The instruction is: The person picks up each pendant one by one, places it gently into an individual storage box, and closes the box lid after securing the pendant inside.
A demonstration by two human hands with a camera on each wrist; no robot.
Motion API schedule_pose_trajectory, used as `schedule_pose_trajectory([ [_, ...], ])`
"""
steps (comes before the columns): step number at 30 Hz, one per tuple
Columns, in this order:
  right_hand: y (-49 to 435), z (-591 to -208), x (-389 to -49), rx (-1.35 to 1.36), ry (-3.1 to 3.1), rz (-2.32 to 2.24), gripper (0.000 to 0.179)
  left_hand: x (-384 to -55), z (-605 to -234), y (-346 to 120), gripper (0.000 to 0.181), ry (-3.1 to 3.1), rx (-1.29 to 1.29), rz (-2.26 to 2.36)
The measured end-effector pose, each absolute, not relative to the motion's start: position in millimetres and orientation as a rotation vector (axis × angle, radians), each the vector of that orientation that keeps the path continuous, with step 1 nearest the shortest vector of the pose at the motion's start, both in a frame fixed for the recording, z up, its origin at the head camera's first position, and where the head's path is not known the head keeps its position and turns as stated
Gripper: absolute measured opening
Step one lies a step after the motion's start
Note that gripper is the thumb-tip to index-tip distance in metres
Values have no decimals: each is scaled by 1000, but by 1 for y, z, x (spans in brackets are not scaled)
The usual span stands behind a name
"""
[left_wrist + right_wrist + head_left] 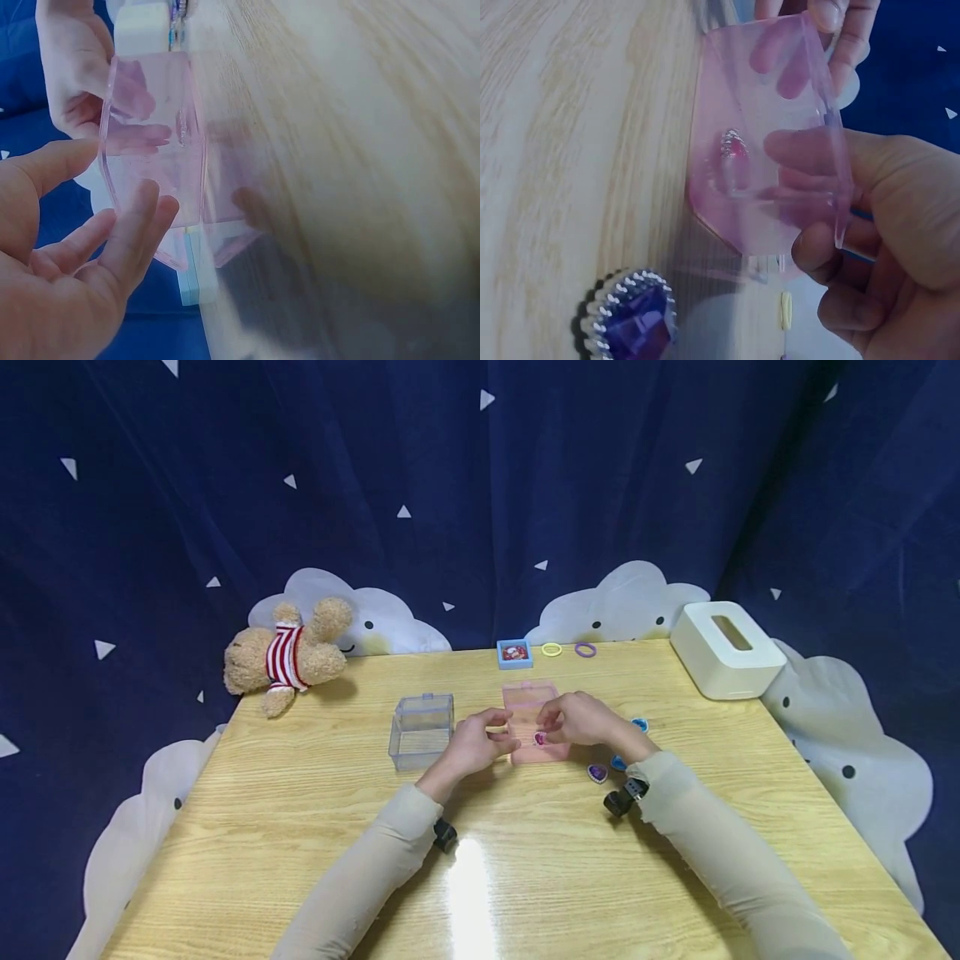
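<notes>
A pink transparent box (542,755) stands on the table with its hinged lid raised at the back. Inside, a pink heart-shaped gem (735,154) with a silvery rim lies at the bottom. My left hand (474,745) rests its extended fingers against the box's left side. From the right, my right hand (581,720) reaches over the rim; its thumb and a finger are inside near the gem, apart from it, while other fingers bend outside the wall. A purple heart-shaped gem (597,773) lies right of the box, near two blue gems (640,725), one partly behind the right wrist.
A clear greyish box (422,762) stands open at the left. Behind are a small blue square case (514,664), a yellow ring (551,650) and a purple ring (585,650). A teddy bear (285,656) lies back left; a white tissue box (727,652) stands back right.
</notes>
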State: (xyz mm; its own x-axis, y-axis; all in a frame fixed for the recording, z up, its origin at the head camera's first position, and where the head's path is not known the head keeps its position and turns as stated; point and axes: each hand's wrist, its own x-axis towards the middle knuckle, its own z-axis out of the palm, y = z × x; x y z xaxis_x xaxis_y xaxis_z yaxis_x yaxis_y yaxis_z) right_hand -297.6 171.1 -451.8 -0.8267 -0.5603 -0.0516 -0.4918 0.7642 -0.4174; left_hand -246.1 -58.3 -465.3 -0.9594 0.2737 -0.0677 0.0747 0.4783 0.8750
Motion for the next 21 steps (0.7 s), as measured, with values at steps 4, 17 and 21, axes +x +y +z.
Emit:
schedule_pose_trajectory([
  [4, 177, -450, -300, -872, 2739, -753, 17, -246, -464, -58, 56, 2534, 311, 1468],
  [17, 204, -443, -305, -791, 2759, -981, 21, -246, -466, -59, 55, 2545, 316, 1447],
  [21, 216, -437, -304, -717, 2804, -990, 20, -245, -464, -59, 54, 2556, 319, 1433],
])
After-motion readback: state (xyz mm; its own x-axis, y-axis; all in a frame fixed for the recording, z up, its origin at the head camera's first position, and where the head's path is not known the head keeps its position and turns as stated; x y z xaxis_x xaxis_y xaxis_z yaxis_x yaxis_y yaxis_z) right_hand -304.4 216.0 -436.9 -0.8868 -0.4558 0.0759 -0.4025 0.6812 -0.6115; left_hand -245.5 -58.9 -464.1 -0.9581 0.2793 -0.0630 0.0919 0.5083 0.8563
